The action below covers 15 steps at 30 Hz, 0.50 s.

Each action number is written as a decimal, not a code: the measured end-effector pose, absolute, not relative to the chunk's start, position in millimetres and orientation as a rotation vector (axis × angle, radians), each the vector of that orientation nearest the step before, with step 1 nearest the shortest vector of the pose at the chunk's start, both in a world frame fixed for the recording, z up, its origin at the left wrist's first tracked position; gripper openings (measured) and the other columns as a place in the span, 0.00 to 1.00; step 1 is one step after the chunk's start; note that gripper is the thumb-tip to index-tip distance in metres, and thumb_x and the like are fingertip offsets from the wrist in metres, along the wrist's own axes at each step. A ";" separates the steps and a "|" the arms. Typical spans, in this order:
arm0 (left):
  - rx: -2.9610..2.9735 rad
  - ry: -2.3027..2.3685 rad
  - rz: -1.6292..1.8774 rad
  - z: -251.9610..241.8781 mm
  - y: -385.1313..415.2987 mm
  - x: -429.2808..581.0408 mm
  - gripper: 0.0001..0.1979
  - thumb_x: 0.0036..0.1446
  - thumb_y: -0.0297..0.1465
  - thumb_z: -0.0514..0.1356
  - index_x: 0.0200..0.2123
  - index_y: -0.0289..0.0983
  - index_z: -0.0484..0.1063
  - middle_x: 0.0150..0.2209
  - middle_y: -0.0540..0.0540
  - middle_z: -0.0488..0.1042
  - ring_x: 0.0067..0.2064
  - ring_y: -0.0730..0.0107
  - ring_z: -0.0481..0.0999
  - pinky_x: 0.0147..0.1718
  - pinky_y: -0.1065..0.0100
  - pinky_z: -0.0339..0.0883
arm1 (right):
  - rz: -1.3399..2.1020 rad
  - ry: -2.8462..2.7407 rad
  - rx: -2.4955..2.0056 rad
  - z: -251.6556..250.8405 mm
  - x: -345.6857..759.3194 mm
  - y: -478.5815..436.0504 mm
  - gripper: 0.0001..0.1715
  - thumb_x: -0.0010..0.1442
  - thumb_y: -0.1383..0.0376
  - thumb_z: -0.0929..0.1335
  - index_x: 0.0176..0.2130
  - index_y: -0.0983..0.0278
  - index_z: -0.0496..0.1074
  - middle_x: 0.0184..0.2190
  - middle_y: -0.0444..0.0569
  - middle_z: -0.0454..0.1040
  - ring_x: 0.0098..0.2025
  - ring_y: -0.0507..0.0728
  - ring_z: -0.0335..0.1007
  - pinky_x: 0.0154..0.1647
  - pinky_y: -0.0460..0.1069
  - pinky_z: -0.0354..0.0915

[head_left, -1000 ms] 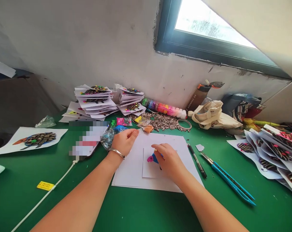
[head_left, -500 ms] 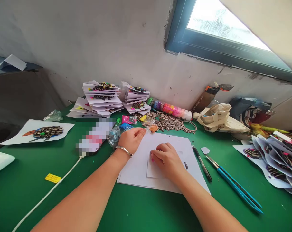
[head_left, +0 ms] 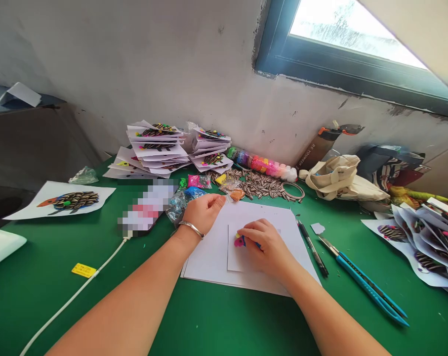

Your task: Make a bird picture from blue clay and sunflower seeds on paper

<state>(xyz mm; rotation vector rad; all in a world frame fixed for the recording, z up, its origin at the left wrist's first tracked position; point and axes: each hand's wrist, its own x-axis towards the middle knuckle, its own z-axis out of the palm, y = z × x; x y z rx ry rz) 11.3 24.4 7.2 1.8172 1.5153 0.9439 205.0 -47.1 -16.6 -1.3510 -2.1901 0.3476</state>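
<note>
My right hand (head_left: 265, 243) bends low over a small white paper card (head_left: 238, 262), its fingers drawn together. By its fingertips a pink piece of modelling clay (head_left: 239, 242) shows on the card, with a bit of yellow above it. Some blue peeks out under the fingers; the rest of the figure is hidden by the hand. The card rests on larger white sheets (head_left: 212, 257). My left hand (head_left: 203, 213), with a silver bangle at the wrist, is closed thumb to finger at the sheets' upper left, near a clear bag of orange clay (head_left: 237, 195). Whatever it pinches cannot be made out.
Right of the sheets lie a pen (head_left: 312, 248) and blue tweezers (head_left: 370, 287). Behind are striped sunflower seeds (head_left: 259, 185), rolled coloured clay packs (head_left: 263, 165) and stacked seed pictures (head_left: 157, 155). A phone (head_left: 145, 207) with a white cable lies left; more pictures (head_left: 427, 247) lie right.
My right hand has shifted slightly right, uncovering the pink and yellow clay and some blue. My left hand stays in its pinch. The view has tilted a little.
</note>
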 end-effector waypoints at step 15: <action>1.814 1.517 0.925 7.8 24.3 11.7 0.22 0.58 0.47 0.52 0.41 0.39 0.78 0.41 0.47 0.81 0.44 0.60 0.77 0.39 0.68 0.69 | 0.382 -2.230 -1.373 -13.6 198.7 -50.6 0.17 0.59 0.76 0.63 0.40 0.59 0.76 0.33 0.46 0.78 0.39 0.57 0.65 0.44 0.55 0.60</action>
